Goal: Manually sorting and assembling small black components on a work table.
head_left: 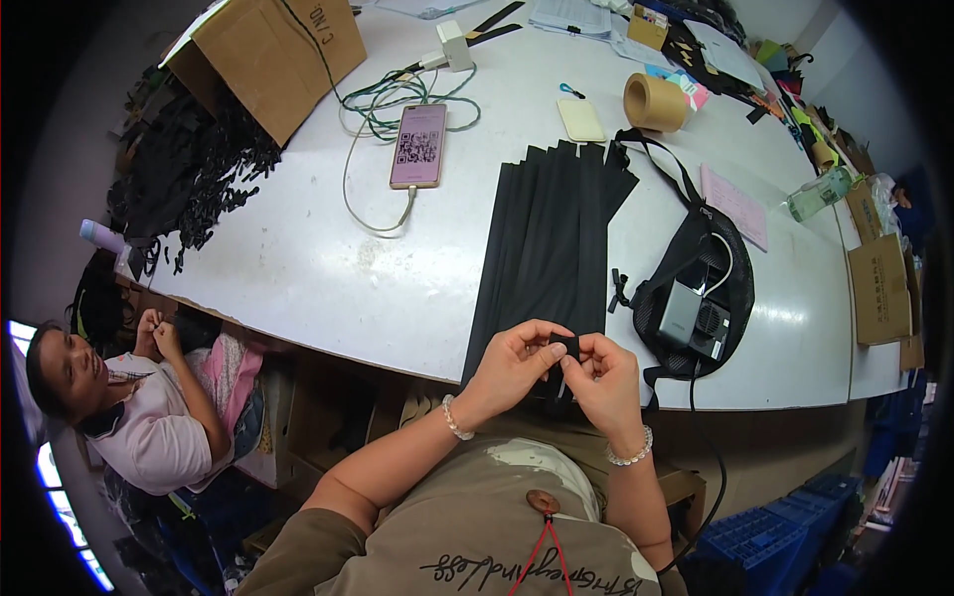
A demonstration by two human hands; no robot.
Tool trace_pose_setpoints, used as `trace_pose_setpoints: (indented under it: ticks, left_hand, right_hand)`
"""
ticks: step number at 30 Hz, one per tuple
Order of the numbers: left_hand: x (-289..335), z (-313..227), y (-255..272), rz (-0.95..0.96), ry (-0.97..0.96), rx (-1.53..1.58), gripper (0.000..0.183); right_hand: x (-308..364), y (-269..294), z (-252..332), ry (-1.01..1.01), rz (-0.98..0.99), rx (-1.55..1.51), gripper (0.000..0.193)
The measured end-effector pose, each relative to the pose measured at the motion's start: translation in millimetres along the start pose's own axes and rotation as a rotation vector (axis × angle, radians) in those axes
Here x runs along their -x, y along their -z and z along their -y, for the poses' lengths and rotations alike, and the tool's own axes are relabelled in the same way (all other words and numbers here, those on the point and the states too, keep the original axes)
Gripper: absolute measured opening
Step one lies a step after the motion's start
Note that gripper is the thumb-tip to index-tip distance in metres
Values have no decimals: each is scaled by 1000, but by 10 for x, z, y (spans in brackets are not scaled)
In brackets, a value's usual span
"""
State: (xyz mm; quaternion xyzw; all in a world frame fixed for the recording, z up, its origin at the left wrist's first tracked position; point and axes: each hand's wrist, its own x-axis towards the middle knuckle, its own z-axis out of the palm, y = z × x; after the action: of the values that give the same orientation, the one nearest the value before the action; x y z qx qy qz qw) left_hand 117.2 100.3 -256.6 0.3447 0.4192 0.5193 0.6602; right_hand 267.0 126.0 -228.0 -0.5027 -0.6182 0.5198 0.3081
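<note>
Both hands meet at the near edge of the white table. My left hand point(509, 370) pinches one side of a small black fabric strip point(565, 343) between thumb and fingers. The other side is pinched by my right hand point(607, 383); the strip looks folded there, and part of it is hidden by the fingers. Just beyond the hands a stack of long black fabric strips point(545, 233) lies spread lengthwise on the table. A small black cord piece point(618, 289) rests to the right of the stack.
A black mesh bag point(737, 298) holding a grey device sits at right, its cable trailing down beside me. Farther back are a tape roll point(655, 102), a charging phone point(418, 147) and a cardboard box point(283, 65). Black cords point(199, 169) pile at left; a person point(149, 407) sits below them.
</note>
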Motion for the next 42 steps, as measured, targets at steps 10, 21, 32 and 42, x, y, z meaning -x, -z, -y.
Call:
trace_pose_setpoints:
  ticks: [10,21,32,42]
  left_hand:
    - [-67,31,58,-42,-30,24,14]
    - [-69,100,-107,-204,-114,17,13]
    - [13,11,-119,-165,-130,57,13]
    - [-260,-237,203,-373,-179,190,20]
  right_hand:
    - [-58,-43,48,61,20,-34,4]
    - [-8,-187,175,295,-226,378,8]
    - [-31,-88,316,284,-35,459,7]
    - [100,-238,208,451,-96,615,14]
